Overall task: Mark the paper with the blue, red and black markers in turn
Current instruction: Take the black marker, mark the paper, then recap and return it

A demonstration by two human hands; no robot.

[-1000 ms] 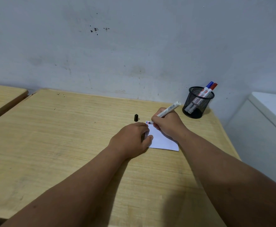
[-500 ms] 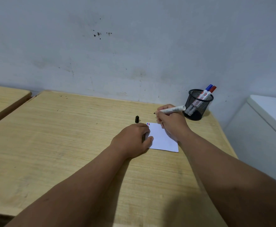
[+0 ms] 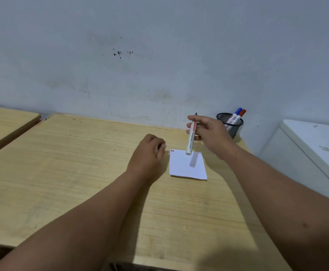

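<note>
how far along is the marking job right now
Blue and red markers stand capped in the mesh cup; small marks sit at the paper's corner. The right hand holds the uncapped marker above the paper. Left: capping and returning it.

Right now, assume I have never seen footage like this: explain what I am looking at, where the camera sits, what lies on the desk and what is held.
There is no machine here. A person wears a wide-angle camera on the head, looking forward and down, so both forearms reach in from the bottom of the picture.

The right hand holds an uncapped marker upright, dark tip up, lifted above the paper. The left hand is curled closed beside the paper; I cannot tell what, if anything, it holds.

The paper lies on a wooden desk, with small coloured marks at its far left corner. A black mesh pen cup near the wall holds the blue marker and the red marker.
</note>
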